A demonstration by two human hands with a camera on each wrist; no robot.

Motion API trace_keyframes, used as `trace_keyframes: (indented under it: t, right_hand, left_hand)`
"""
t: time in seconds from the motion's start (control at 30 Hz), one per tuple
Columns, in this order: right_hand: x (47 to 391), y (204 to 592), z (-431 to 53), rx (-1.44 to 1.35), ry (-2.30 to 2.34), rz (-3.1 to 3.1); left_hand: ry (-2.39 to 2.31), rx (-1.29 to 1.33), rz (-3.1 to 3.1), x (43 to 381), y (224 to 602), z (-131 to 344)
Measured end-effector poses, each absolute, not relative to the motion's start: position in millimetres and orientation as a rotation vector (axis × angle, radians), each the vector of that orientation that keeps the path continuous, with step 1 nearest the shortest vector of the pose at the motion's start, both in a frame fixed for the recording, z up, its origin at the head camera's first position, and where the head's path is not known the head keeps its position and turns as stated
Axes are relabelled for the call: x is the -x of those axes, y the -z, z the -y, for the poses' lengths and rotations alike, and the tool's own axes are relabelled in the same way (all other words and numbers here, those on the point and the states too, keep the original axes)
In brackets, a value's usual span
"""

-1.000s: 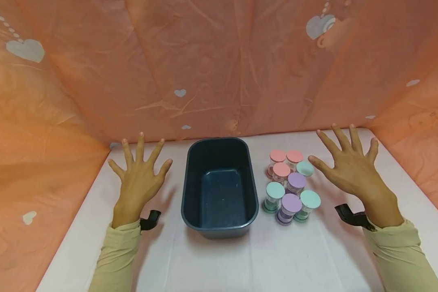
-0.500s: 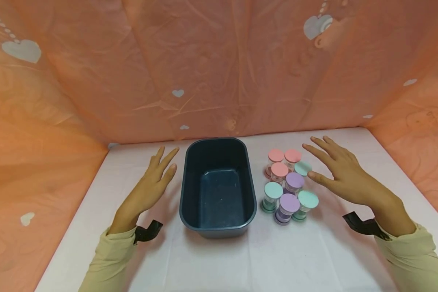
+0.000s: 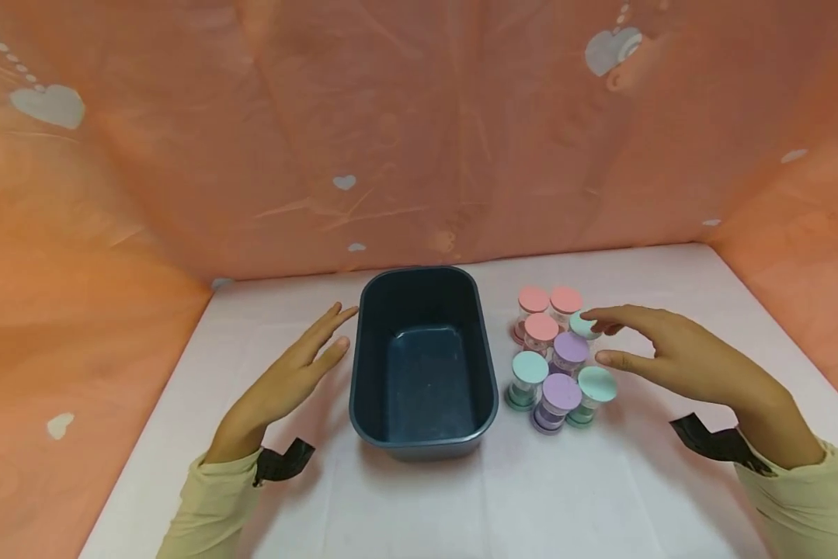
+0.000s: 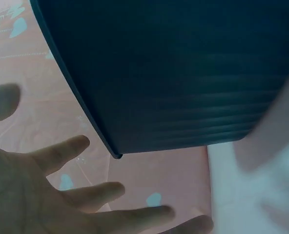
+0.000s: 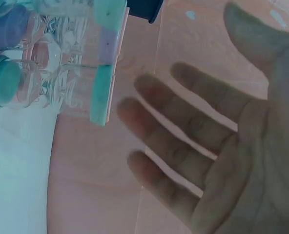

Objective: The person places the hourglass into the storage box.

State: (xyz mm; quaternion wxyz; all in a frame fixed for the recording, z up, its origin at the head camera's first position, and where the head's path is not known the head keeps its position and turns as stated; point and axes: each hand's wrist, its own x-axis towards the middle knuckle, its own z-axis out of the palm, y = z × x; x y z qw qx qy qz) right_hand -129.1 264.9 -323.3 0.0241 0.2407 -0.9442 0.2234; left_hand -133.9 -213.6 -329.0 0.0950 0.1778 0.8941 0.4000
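Note:
Several small sand timers with clear bodies and coloured end caps stand upright in a tight cluster, right of the dark bin. Pink timers (image 3: 541, 327) are at the back, purple ones (image 3: 561, 392) in the middle and front, mint ones (image 3: 597, 383) around them. My right hand (image 3: 677, 353) hovers at the cluster's right side, its fingertips overlapping the rear mint cap (image 3: 582, 326); the right wrist view shows the fingers apart from the timers (image 5: 101, 95), palm bare. My left hand (image 3: 282, 384) hovers beside the bin's left wall, fingers extended and holding nothing.
A deep dark blue rectangular bin (image 3: 424, 446) stands mid-table with nothing inside. White cloth (image 3: 405, 512) covers the table. Orange sheeting with pale hearts (image 3: 419, 140) encloses the back and both sides. Each wrist bears a black strap mount (image 3: 715, 442).
Both hands have turned from palms down with spread fingers to thumb-up, side-on poses. The left has moved right toward the bin; the right hand's fingers have bent toward the timers. Timers and bin stay put.

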Motion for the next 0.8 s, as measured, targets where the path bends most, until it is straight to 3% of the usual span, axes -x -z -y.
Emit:
trace_keyframes:
  t: [0.53, 0.8]
  right_hand:
    - [132, 336, -272, -1.094, -0.771, 2.828]
    - [130, 340, -271, -1.082, -0.681, 2.915]
  left_hand:
    - [-1.478, -0.441, -2.266, 124, 346, 200]
    - [-1.694, -0.439, -1.965, 120, 354, 201]
